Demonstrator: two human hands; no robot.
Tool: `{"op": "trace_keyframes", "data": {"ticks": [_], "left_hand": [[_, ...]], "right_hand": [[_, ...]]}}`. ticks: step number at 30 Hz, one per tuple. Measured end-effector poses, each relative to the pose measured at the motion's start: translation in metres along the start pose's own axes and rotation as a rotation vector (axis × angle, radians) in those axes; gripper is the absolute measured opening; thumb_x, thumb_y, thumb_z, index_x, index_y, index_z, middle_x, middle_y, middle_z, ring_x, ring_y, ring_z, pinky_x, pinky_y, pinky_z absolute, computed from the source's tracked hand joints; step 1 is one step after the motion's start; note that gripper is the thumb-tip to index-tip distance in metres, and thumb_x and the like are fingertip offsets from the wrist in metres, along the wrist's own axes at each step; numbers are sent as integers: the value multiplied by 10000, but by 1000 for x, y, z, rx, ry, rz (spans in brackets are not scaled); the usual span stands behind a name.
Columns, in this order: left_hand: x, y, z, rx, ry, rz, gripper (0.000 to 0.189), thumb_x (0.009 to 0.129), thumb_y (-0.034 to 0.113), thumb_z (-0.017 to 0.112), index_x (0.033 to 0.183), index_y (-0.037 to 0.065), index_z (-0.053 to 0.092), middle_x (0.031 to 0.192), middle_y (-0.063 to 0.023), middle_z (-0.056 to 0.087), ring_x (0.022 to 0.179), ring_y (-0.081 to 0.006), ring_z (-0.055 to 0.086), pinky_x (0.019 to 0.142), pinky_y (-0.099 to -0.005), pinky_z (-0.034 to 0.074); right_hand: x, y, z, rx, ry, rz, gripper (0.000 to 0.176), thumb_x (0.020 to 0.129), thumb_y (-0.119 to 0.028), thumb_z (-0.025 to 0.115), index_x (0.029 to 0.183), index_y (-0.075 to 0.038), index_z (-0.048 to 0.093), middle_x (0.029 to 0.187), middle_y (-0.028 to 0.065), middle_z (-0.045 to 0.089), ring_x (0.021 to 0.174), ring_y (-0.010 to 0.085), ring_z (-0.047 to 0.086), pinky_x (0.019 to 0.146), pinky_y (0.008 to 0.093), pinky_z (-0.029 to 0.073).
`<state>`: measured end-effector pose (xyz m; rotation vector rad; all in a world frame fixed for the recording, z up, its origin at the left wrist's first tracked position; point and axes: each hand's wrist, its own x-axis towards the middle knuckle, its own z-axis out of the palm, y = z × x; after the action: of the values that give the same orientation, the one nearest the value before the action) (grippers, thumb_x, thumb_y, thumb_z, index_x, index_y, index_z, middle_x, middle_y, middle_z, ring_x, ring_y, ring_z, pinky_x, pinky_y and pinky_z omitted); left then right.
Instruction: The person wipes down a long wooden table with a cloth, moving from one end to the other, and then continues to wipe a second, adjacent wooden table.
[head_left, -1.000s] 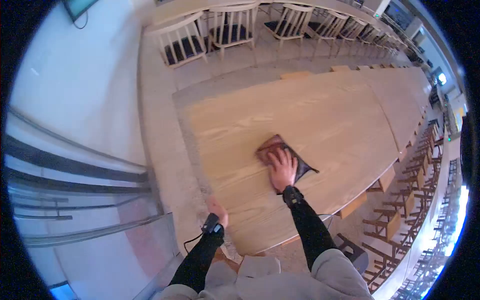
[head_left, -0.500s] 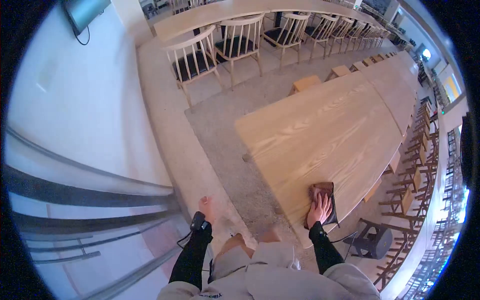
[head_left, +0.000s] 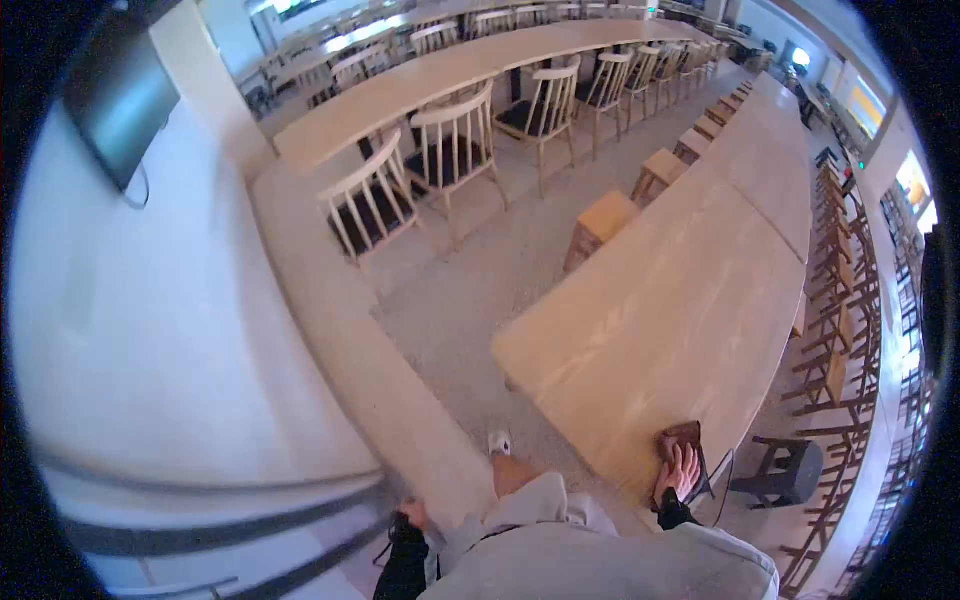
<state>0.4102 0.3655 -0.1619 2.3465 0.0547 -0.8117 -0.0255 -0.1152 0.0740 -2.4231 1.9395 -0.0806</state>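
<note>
My right hand point(head_left: 678, 472) lies with its fingers spread on a brown leather-like pouch point(head_left: 684, 436), near the close end of the long wooden table point(head_left: 640, 370). The pouch rests on the tabletop by its right edge. My left hand point(head_left: 412, 512) hangs low at my left side, beside the pale wall ledge, with a dark device on its wrist. It is small and blurred, so its fingers cannot be made out.
Wooden stools point(head_left: 603, 217) line the table's far side. Spindle-back chairs point(head_left: 455, 135) stand along a second long table point(head_left: 420, 85). A dark grey stool point(head_left: 790, 472) is at the right. A screen point(head_left: 125, 100) hangs on the left wall point(head_left: 150, 300).
The view has tilted up and shifted, showing more of the far tables and the wall screen. My right hand is still on the pouch. Both hands now appear lower in view.
</note>
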Motion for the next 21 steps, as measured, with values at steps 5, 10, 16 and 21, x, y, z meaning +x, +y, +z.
{"op": "trace_keyframes", "data": {"ticks": [5, 10, 16, 21], "left_hand": [[57, 51, -75, 177, -149, -90, 397, 804, 306, 591, 1016, -22, 660, 968, -228, 685, 843, -326, 655, 777, -442, 514], [139, 125, -94, -114, 193, -159, 280, 783, 190, 624, 1005, 21, 653, 1066, -194, 661, 959, -309, 643, 824, -426, 508], [202, 310, -105, 631, -216, 446, 365, 831, 241, 629, 1095, -9, 612, 1077, -229, 611, 969, -349, 613, 858, -417, 503], [237, 456, -90, 434, -261, 546, 368, 835, 242, 628, 1102, -12, 637, 1112, -252, 595, 981, -369, 609, 888, -412, 492]], "right_hand": [[103, -47, 71, -185, -191, 960, 723, 916, -582, 438, 1521, -422, 77, 1598, -40, 183, 1462, 237, 188, 1067, 664, 226], [188, -175, 130, -774, -42, 599, 587, 907, -539, 471, 1428, -286, 382, 1529, 29, 328, 1427, 338, 229, 1073, 655, 211], [226, -367, 62, 49, 187, 116, 510, 882, -384, 548, 1368, -243, 484, 1507, 99, 333, 1428, 333, 220, 1088, 650, 175], [235, -400, 33, 193, 166, 103, 528, 856, -319, 589, 1369, -240, 494, 1504, 102, 337, 1424, 329, 241, 1103, 645, 167]]}}
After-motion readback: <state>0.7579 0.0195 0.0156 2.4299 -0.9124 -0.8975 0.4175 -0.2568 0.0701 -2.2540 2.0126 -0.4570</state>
